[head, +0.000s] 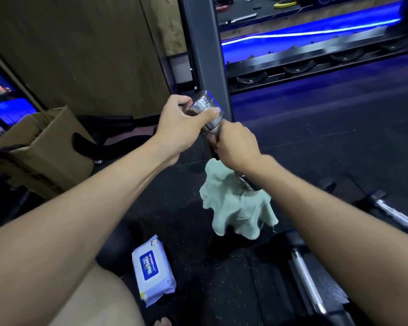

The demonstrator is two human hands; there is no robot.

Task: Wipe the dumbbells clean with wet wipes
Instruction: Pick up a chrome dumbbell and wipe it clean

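At the far left a cardboard box stands on the floor with a dark handle poking out of it, and nearer the person's knee a pack of wet wipes lies flat on the rubber mat. Above it the left hand curls its fingers and thumb round the shiny metal end of a small dumbbell, holding it up off the floor in front of a grey rack post. Just right of it the right hand is closed round the middle of the same dumbbell, and a pale green cloth hangs down from under that hand, draped over the lower end; whether the fingers pinch the cloth itself I cannot tell. Further right, more chrome bars lie on the floor near the lower right corner. The risk, as I judge it, is the polished metal turning slick once damp, so the dumbbell could slip through either grip and drop on the bare foot below; the loose cloth might also snag or slide off.
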